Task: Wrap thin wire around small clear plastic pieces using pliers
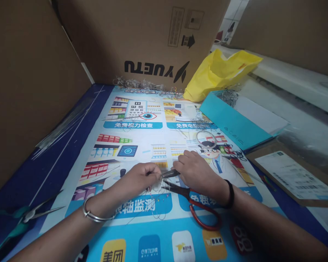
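Observation:
My left hand (pixel 139 179), with a silver bangle at its wrist, pinches a thin wire (pixel 161 182) between thumb and fingertips. Closed around a pair of dark-jawed pliers (pixel 170 174), my right hand (pixel 196 170) brings their tips to the wire right beside the left fingertips. The pliers' handles are hidden in the palm. Beneath the hands, red-handled scissors (pixel 205 215) lie on the printed mat. Fine wire loops with small coloured beads (pixel 158 199) rest near the scissor blades.
Tangled wire pieces (pixel 147 85) line the foot of a cardboard box (pixel 153 36). Green-handled pliers (pixel 27 217) lie at left, near straight wires (pixel 62 125). To the right are a tape roll (pixel 206 139), a blue box (pixel 235 122), a yellow bag (pixel 218 74) and a labelled parcel (pixel 295 178).

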The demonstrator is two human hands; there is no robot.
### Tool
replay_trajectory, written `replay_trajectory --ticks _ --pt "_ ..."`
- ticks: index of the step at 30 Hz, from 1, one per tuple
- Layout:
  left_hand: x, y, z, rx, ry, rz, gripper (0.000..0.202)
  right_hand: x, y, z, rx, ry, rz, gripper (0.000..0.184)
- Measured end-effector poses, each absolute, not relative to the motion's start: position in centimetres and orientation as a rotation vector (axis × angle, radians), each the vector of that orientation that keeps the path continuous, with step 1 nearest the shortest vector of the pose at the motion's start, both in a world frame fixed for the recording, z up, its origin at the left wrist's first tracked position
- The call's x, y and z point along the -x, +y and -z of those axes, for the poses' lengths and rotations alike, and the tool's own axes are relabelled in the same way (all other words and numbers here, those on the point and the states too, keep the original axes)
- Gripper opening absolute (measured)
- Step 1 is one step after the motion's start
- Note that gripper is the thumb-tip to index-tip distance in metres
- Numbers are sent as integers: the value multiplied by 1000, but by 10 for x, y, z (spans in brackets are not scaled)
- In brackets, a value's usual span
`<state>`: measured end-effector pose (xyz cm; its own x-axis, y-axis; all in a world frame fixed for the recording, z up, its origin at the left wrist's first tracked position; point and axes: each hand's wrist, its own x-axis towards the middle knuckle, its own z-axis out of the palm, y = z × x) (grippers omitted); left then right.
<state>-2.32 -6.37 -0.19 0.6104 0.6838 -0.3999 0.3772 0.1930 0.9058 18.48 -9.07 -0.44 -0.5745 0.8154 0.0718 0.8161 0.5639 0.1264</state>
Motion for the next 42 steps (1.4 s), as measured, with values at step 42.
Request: replay_trajectory --ticks 42 --pt "15 -73 9 -1447 1075 -442 13 -184 -89 14 1581 -2682 127 8"
